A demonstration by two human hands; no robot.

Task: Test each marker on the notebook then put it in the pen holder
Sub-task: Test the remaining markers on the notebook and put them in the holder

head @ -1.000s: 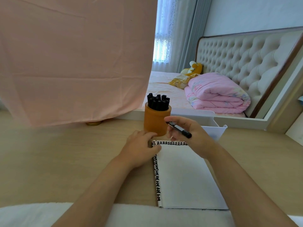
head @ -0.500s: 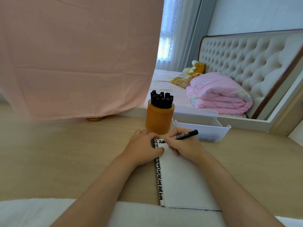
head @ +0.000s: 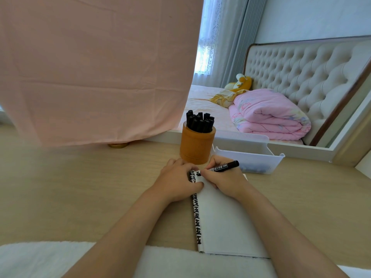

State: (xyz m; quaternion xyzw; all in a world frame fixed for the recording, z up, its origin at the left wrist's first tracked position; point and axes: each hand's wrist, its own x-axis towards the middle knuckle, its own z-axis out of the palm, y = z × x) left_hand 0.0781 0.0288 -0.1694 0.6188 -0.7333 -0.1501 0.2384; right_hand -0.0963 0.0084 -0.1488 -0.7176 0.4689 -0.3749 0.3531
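An open notebook (head: 222, 221) with a white page and a black-and-white patterned spine lies on the wooden desk (head: 80, 193). My right hand (head: 224, 181) grips a black marker (head: 222, 167) in a writing hold, its tip down at the page's top left corner. My left hand (head: 178, 181) rests on the notebook's upper left edge; whether it holds anything is hidden. Just behind the hands stands an orange-brown cylindrical pen holder (head: 197, 145) with several black markers (head: 199, 122) in it.
A translucent white plastic tray (head: 251, 157) sits right of the pen holder. A pink cloth (head: 96, 67) hangs over the desk's left back. A mirror (head: 281, 87) behind reflects a bed. A white fluffy strip (head: 50, 259) runs along the near edge.
My right hand came down from in front of the pen holder to the notebook and turned the marker into a writing hold, tip on the page. The left hand stayed in place.
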